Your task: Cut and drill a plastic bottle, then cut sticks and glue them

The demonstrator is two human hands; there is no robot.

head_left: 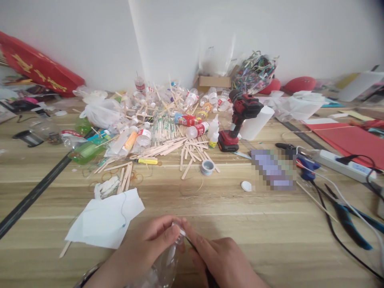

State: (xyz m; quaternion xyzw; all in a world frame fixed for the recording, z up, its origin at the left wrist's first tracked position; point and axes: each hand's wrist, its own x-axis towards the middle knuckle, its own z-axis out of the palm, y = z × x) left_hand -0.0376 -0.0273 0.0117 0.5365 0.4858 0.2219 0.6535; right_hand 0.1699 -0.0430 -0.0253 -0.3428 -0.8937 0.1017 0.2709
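Observation:
At the bottom centre, my left hand (159, 236) is wrapped round the neck of a clear plastic bottle (166, 266), whose body hangs below it toward the lower edge. My right hand (213, 254) is closed on a thin dark tool (210, 276), with its index finger stretched against the bottle neck. The tool's tip is hidden at the neck, between the two hands. Left of my hands a white paper sheet (103, 220) lies on the wooden table (168, 200).
Bottles and wooden sticks (163, 148) are heaped at the back centre, beside a red drill (237, 120). A tape roll (207, 167) and white cap (246, 186) lie nearer. Pliers (349, 224), a glue gun (306, 166) and a power strip (345, 164) are at the right.

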